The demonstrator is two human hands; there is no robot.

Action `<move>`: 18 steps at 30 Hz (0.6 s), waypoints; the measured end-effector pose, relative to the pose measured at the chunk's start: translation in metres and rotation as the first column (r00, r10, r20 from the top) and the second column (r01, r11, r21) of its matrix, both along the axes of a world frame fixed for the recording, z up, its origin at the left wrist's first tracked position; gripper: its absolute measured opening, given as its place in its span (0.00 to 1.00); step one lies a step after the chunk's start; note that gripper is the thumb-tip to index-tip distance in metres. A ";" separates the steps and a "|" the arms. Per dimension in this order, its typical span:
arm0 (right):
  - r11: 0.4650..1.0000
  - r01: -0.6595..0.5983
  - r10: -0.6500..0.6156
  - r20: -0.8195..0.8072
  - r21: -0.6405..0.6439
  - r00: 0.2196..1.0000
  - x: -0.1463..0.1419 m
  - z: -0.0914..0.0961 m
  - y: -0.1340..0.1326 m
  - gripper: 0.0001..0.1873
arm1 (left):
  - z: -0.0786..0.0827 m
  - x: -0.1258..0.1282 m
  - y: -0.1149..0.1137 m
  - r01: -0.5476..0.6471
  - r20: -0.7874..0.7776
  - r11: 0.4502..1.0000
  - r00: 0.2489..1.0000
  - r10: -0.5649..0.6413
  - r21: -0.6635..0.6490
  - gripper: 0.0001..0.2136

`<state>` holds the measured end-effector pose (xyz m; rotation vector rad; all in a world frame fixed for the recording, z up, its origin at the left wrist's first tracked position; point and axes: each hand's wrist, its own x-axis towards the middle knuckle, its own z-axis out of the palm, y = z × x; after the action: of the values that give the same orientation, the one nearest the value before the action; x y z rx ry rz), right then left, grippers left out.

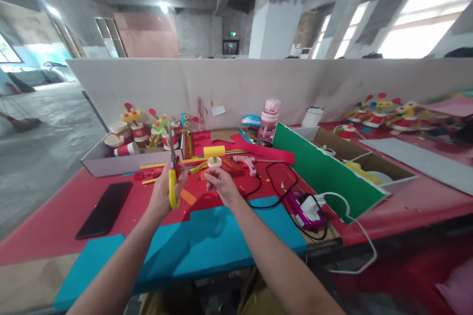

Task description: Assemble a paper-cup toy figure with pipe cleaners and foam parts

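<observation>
My left hand (161, 192) is closed around a pair of scissors (173, 189) with yellow handles, blades pointing up. My right hand (222, 186) is pinched at the fingertips on a small orange paper piece (204, 175), partly hidden by the fingers. Just beyond it stands a white paper cup figure (214, 162) with yellow and red folded-paper arms. A yellow paper roll (214, 151) lies behind that. To the right of it rests a pink glue gun (247, 163). Between the hands, an orange paper strip (189, 198) lies on the red table cover.
At left is a white box (121, 165) of paper-cup figures, with a black phone (104, 210) before it. Blue sheets (229, 236) line the front edge. A purple power strip (305, 209) with cables and a green-sided box (321, 172) stand right. A pink bottle (271, 115) stands behind.
</observation>
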<state>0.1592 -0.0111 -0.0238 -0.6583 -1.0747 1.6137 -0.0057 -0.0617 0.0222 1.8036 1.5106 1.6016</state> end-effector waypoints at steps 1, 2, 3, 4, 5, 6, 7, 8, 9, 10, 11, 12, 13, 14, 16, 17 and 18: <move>1.000 0.004 -0.004 -0.005 0.027 1.000 -0.004 0.004 0.003 0.18 | -0.002 0.000 0.012 -0.020 0.002 0.999 1.000 0.020 0.043 0.12; 0.999 0.016 -0.015 -0.019 0.051 1.000 -0.009 0.008 0.005 0.18 | -0.005 -0.002 0.024 -0.037 0.007 0.997 0.999 0.036 0.072 0.11; 0.997 0.040 -0.038 -0.036 0.071 0.999 -0.013 0.011 0.007 0.19 | -0.008 -0.004 0.035 -0.061 0.014 0.993 0.998 0.060 0.104 0.11; 0.994 0.069 -0.065 -0.045 0.090 0.997 -0.017 0.013 0.009 0.19 | -0.013 -0.006 0.043 -0.101 0.027 0.984 0.995 0.098 0.147 0.11; 0.989 0.096 -0.092 -0.045 0.109 0.995 -0.020 0.013 0.011 0.18 | -0.018 -0.009 0.049 -0.126 0.050 0.978 0.992 0.119 0.168 0.11; 0.985 0.112 -0.109 -0.030 0.130 0.994 -0.022 0.013 0.012 0.17 | -0.023 -0.011 0.053 -0.132 0.059 0.977 0.991 0.124 0.165 0.10; 0.981 0.116 -0.116 -0.006 0.153 0.993 -0.023 0.011 0.014 0.15 | -0.028 -0.013 0.054 -0.114 0.051 0.983 0.993 0.107 0.145 0.10; 0.978 0.114 -0.119 0.020 0.177 0.993 -0.023 0.009 0.016 0.14 | -0.033 -0.014 0.054 -0.082 0.032 0.990 0.996 0.078 0.117 0.10; 0.973 0.110 -0.122 0.045 0.203 0.992 -0.022 0.006 0.017 0.13 | -0.036 -0.015 0.053 -0.050 0.007 0.994 0.999 0.050 0.094 0.10; 0.967 0.106 -0.125 0.072 0.231 0.990 -0.020 0.004 0.018 0.13 | -0.039 -0.014 0.051 -0.018 -0.016 0.996 1.000 0.020 0.082 0.09; 0.960 0.094 -0.126 0.111 0.262 0.986 -0.017 0.001 0.019 0.13 | -0.041 -0.013 0.048 0.009 -0.027 0.997 1.000 -0.007 0.083 0.09; 0.951 0.066 -0.121 0.169 0.301 0.978 -0.014 -0.001 0.018 0.13 | -0.042 -0.012 0.047 0.033 -0.025 0.995 0.999 -0.031 0.094 0.09; 0.939 0.023 -0.114 0.247 0.343 0.962 -0.009 -0.003 0.017 0.13 | -0.043 -0.011 0.045 0.059 -0.015 0.993 0.998 -0.057 0.106 0.08; 0.923 -0.026 -0.114 0.336 0.383 0.935 -0.003 -0.005 0.014 0.13 | -0.043 -0.009 0.045 0.078 -0.002 0.990 0.997 -0.078 0.117 0.08; 0.885 -0.077 -0.176 0.482 0.460 0.858 0.011 -0.007 0.007 0.12 | -0.045 -0.007 0.045 0.085 0.000 0.988 0.996 -0.086 0.127 0.08; 0.864 -0.042 -0.254 0.506 0.502 0.824 0.020 -0.008 0.004 0.11 | -0.046 -0.006 0.045 0.072 -0.011 0.989 0.997 -0.071 0.129 0.08; 0.849 0.033 -0.338 0.493 0.527 0.802 0.029 -0.008 0.001 0.09 | -0.047 -0.006 0.045 0.056 -0.021 0.990 0.998 -0.054 0.131 0.08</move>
<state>0.1877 -0.0100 -0.0313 -0.8880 -1.7287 0.8935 -0.0113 -0.0167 -0.0252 1.9158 1.3793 1.6985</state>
